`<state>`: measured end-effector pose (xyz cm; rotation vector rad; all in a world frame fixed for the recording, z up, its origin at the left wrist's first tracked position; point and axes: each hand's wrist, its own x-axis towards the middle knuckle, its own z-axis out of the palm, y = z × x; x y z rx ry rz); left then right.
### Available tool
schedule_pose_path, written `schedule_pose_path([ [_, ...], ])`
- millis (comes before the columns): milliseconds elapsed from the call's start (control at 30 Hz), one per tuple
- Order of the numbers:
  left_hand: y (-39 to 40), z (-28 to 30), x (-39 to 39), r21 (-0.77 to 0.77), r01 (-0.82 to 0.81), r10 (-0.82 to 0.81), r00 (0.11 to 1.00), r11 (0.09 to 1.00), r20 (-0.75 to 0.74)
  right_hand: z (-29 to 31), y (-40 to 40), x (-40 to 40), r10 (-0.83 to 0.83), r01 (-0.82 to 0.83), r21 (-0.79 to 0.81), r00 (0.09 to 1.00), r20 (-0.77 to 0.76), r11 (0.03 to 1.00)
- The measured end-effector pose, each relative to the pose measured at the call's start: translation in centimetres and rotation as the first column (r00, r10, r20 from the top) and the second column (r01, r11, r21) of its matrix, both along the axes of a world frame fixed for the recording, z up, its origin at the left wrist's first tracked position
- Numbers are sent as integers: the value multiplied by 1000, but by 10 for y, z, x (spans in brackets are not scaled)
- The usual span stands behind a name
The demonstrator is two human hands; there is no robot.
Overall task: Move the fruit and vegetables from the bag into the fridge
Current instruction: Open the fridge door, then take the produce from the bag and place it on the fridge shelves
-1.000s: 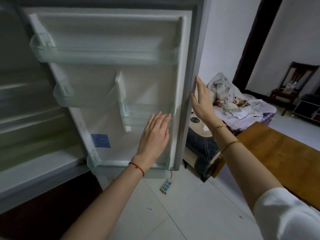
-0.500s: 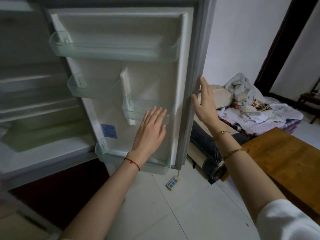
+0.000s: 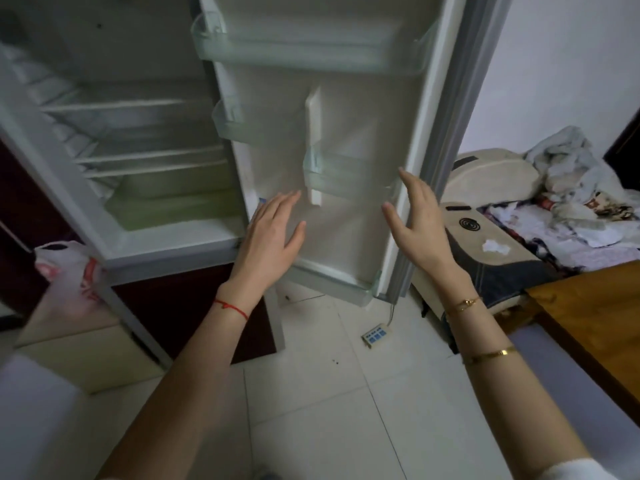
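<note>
The fridge (image 3: pixel 114 244) stands open, its white shelves and lower drawer bare. Its door (image 3: pixel 349 109) swings out to the right, with clear racks on the inside. My left hand (image 3: pixel 268 239) is held flat with straight fingers in front of the door's inner panel. My right hand (image 3: pixel 417 225) is also flat, just off the door's outer edge, and holds nothing. A white plastic bag (image 3: pixel 65 268) with red print sits at the far left below the fridge compartment; its contents are hidden.
A white power strip (image 3: pixel 375 335) lies on the tiled floor below the door. To the right are a padded seat (image 3: pixel 491 251) with heaped cloths (image 3: pixel 571 188) and a wooden table (image 3: pixel 595 320). A dark red lower fridge door (image 3: pixel 187 317) is below.
The view has turned left and down, bringing the fridge interior and the bag into sight. Both hands have come off the door and drawn back slightly; the right hand no longer touches its edge.
</note>
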<state>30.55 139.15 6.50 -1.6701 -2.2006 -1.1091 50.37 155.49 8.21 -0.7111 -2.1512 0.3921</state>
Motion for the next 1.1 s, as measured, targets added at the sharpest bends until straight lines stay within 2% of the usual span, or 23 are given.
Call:
schedule_pose_path([
  [267, -89, -20, -13, -66, -186, 190, 979, 980, 69, -23, -48, -30, 152, -148, -56, 986, 72, 987],
  [567, -166, -46, -25, -74, -402, 408, 906, 913, 112, -54, -88, -72, 328, -307, -147, 934, 142, 940],
  [767, -210, -60, -33, -98, -523, 532, 834, 847, 148, -69, -110, -112, 445, -415, -195, 883, 150, 889],
  [900, -234, -70, -45, -144, -622, 639, 751, 769, 167, -82, -128, -145, 512, -468, -241, 841, 176, 851],
  [1100, -278, -93, -87, -177, -680, 702, 690, 712, 176, -97, -159, -211, 588, -526, -277, 775, 233, 804],
])
